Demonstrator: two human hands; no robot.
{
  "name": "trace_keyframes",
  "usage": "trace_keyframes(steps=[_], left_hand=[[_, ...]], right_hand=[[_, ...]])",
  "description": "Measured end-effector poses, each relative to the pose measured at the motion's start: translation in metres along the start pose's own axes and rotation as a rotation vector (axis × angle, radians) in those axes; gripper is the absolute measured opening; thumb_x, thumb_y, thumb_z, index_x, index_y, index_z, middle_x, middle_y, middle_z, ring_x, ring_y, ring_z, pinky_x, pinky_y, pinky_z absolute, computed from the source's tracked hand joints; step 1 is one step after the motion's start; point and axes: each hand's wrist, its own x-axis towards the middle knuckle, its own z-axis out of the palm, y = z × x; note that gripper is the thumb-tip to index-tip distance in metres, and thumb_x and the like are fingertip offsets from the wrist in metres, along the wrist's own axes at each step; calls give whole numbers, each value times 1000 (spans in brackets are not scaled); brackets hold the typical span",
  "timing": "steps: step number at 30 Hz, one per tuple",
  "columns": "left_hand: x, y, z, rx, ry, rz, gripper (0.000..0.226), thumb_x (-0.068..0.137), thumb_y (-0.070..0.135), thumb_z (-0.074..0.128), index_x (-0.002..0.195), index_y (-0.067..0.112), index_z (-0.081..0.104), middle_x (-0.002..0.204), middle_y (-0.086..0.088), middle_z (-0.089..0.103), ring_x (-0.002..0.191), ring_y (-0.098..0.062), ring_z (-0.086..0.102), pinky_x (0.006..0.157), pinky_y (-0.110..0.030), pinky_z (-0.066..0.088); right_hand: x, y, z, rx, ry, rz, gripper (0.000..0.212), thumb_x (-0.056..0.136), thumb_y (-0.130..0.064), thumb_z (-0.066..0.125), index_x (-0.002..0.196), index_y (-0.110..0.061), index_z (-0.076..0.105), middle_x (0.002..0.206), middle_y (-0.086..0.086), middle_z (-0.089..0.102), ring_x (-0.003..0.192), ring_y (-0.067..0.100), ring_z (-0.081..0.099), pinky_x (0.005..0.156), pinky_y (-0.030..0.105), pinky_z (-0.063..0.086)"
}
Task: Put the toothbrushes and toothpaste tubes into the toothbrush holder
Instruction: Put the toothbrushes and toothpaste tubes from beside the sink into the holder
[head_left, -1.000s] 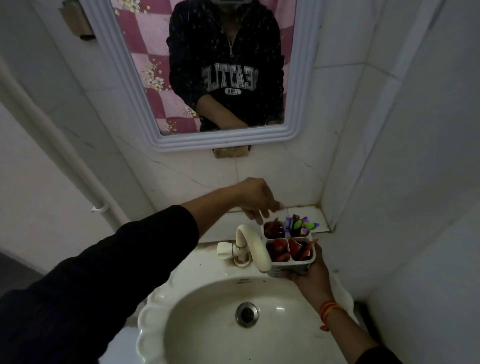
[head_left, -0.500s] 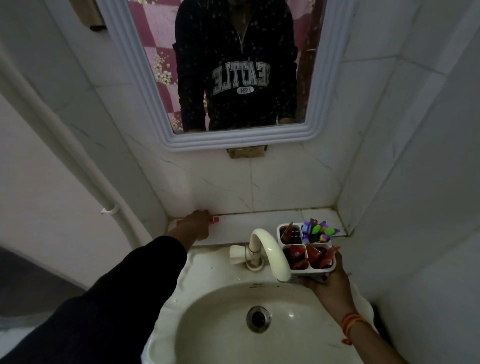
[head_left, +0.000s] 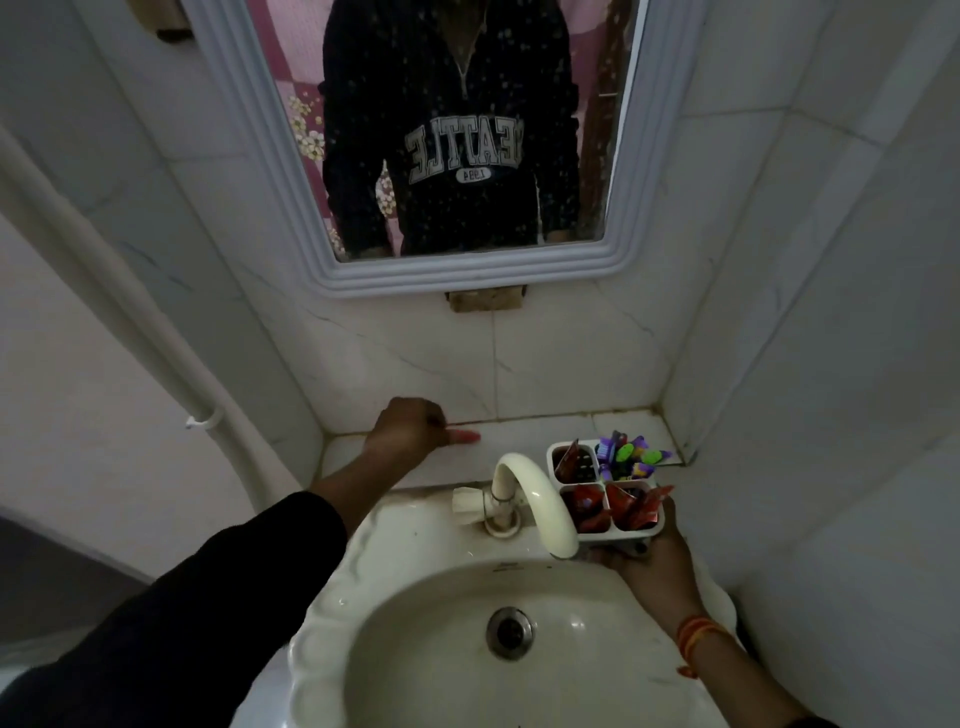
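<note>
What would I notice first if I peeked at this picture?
Probably the white holder crammed with bright toothbrushes and red tubes, held by the right hand beside the tap. Then the left hand on the ledge, closed around something red.

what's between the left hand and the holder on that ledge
In the head view, bare ledge, then the tap, lie between the left hand and the toothbrush holder.
</note>
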Motion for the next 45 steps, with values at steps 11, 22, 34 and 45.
trace_keyframes(steps=[11,22,34,45], left_hand=[[-39,56,-10,-18,122,86,36,86,29,75,118,14,67,113,-9,71,101,-24,70,88,-32,57],[-56,42,8,-157,-176,-354,35,74,32,86,60,13,60,33,4,56,23,-6,48,32,-14,37],[-72,121,-33,-146,196,237,26,84,18,79,109,10,76,93,-8,76,70,-12,73,58,-23,60],[-77,173,7,193,-50,389,27,86,24,76,110,10,76,104,-10,75,83,-22,74,83,-38,63]], right_hand=[[0,-2,2,87,9,44,60,86,23,61,128,-18,50,118,5,63,94,4,72,58,20,60],[8,3,2,113,34,94,75,77,26,69,131,-20,48,122,8,61,89,-4,70,58,16,59],[-1,-2,7,99,69,57,84,61,-29,95,134,-31,52,129,1,65,121,28,61,85,47,62],[0,4,4,139,64,38,73,76,18,76,134,-20,53,124,3,66,110,24,67,66,34,64]])
